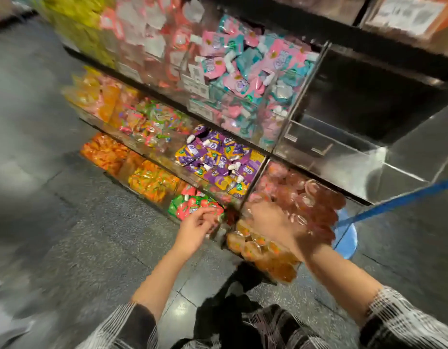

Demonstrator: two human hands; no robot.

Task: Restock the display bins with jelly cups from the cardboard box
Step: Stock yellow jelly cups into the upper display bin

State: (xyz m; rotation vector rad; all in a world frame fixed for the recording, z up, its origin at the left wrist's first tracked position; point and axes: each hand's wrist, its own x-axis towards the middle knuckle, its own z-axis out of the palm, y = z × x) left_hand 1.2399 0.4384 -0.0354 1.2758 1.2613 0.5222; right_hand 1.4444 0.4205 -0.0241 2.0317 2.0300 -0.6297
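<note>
Down low by the floor, both hands reach toward clear bins stacked in rows like steps. Each row sits a bit further out than the one above, so a person can see and grab from every bin.

Only the head view shows this, and it is blurry.

The right hand (270,222) is over the bin of pink jelly cups (306,197), at its front edge. It looks like it is dropping cups in or pushing them flat, but the blur hides the fingers, so I cannot tell if they are spread or holding a cup. Just below is another bin of orange jelly cups (263,250), heaped up to its rim.

The left hand (197,226) is beside the bin of green and red packs (192,205). Its fingers (212,215) are curled loosely, with the thumb near the tips. Something small and pale may be pinched there, but it is too smeared to be sure. I think this hand waits its turn.

Purple packs (217,159) fill the bin above, and pink and blue packs (243,71) fill the one above that. The top right bin (331,152) looks bare inside, so it may need filling too.

A cardboard box does not show here. A blue stool (346,238) peeks out to the right, behind the bins.
</note>
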